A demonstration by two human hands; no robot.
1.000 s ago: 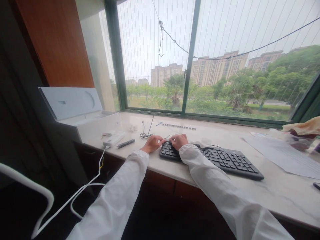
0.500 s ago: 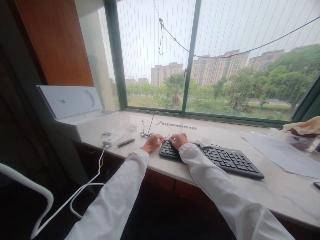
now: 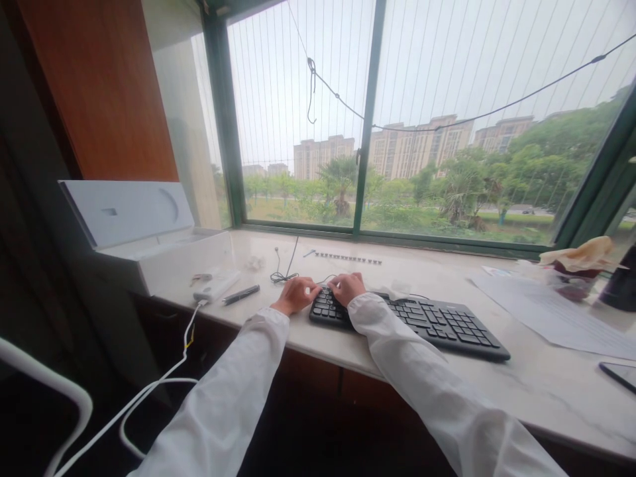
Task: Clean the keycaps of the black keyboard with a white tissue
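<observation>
A black keyboard (image 3: 427, 319) lies on the pale stone window ledge (image 3: 521, 384). My left hand (image 3: 294, 296) sits at the keyboard's left end, its fingers curled onto the far left corner. My right hand (image 3: 348, 288) rests on the leftmost keys with bent fingers and holds nothing. Both arms are in white sleeves and reach forward from the bottom of the view.
Left of the hands lie a dark pen (image 3: 241, 295), a white device with a white cable (image 3: 214, 286), a thin black cord (image 3: 283, 273) and an open white box (image 3: 149, 232). Papers (image 3: 551, 311), a dark phone (image 3: 619, 375) and a dark cup (image 3: 619, 288) are at the right. A window fills the back.
The view has shifted slightly, so everything sits a little further left and more of the right side shows. Both hands stay at the keyboard's left end.
</observation>
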